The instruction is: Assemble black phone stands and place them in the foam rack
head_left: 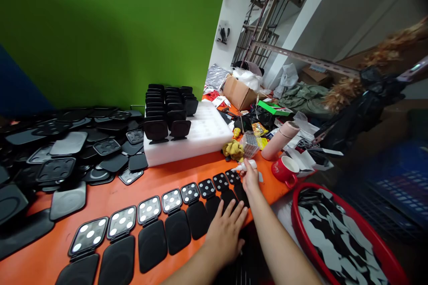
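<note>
My right hand [250,179] is closed around a small white squeeze bottle [248,165]. Its narrow tip points left, just above the farthest square panel [232,176] of a row. Each opened black hinged piece [152,245] in this row has a plain dark half toward me and a half with round light discs [149,209] away from me. My left hand [225,231] lies palm down with fingers spread over the dark halves near the far end of the row. It partly covers them and grips nothing.
A white foam block [200,136] holds upright black pieces [156,130]. Loose black parts [56,169] are heaped at left on the orange table [133,189]. A red mug [284,170], pink bottle [280,140] and yellow cloth [233,150] stand right; a red tub [296,213] sits below.
</note>
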The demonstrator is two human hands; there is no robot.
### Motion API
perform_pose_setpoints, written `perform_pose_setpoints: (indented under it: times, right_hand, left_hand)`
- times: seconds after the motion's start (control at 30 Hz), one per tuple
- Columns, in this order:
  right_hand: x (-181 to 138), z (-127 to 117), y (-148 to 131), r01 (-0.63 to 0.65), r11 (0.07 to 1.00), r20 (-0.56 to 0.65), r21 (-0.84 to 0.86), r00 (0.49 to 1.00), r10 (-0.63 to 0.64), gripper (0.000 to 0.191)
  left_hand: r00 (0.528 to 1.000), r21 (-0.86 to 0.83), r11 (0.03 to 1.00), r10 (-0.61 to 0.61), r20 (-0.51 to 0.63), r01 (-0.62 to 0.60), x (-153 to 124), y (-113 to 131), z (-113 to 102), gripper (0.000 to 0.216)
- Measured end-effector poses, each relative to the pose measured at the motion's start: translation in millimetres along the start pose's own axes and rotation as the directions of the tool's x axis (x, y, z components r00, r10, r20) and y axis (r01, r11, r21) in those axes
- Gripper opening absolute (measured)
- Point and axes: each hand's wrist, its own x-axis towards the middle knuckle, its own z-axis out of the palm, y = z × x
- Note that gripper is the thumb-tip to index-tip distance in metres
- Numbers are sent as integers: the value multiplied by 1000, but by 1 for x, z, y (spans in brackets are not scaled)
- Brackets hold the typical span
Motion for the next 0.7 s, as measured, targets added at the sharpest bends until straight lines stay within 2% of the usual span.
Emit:
perform_pose_setpoints:
  times: [0.27, 0.5, 0.7]
  right_hand:
    - [3, -1, 1, 6, 995, 59, -95, 998, 0, 34]
    - [3, -1, 6, 112, 972, -23, -207, 993, -119, 35]
    - [7, -6, 14, 131, 954, -41, -270, 988, -147, 36]
  left_hand:
    - [999, 42, 998, -37, -7, 37, 4, 2, 10, 67]
    - [999, 18, 999, -32, -5, 32, 7, 2, 8, 62]
    - [999, -2, 999, -34, 0, 34, 7, 0, 1, 62]
